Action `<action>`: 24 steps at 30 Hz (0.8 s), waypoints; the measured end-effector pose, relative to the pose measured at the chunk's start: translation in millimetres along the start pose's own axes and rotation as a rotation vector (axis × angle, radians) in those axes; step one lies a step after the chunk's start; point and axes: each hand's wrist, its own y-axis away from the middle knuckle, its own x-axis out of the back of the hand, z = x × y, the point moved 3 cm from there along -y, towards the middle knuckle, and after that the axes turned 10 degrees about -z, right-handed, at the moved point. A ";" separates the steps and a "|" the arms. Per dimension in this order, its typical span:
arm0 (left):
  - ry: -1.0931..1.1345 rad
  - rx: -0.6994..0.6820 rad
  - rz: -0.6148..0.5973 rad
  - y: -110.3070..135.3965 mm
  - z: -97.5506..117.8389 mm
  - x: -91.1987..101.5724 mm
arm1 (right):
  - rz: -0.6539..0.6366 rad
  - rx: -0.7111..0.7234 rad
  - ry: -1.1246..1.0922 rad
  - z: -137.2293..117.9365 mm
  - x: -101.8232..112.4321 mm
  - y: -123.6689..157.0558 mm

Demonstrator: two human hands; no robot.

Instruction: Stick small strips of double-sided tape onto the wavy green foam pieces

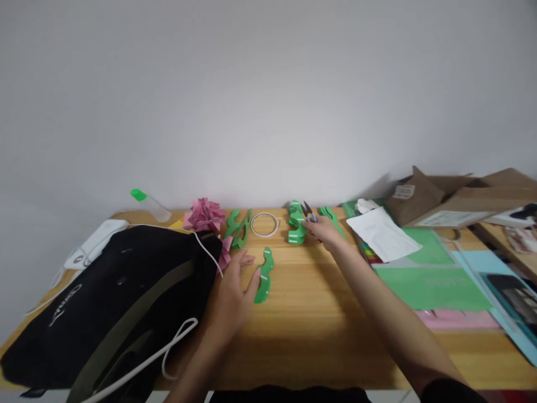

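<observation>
My right hand (321, 228) is closed round a pair of small snips (308, 210) with dark blades and a bluish handle, the blades pointing up and away. Just left of it stands a group of curvy green cutouts (296, 232), and more green cutouts (329, 214) lie behind it. My left hand (238, 282) is over the table with its fingers apart. Its thumb lies at the edge of a single wavy green cutout (265, 277) with pale strips; whether it touches is hard to tell. Beyond that hand are further green cutouts (239, 230) and a roll of thin white tape (264, 225).
A black bag (138, 280) with white cables fills the left, beside a pink paper flower (205, 214), a power strip (94, 243) and a green-capped bottle (151, 205). At right lie white paper (384, 234), green sheets (432, 286) and an open cardboard box (457, 198). A wall stands behind.
</observation>
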 end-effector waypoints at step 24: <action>-0.295 -0.043 -0.483 -78.2 28.7 -56.3 | 0.073 -0.115 0.279 14.1 11.1 1.4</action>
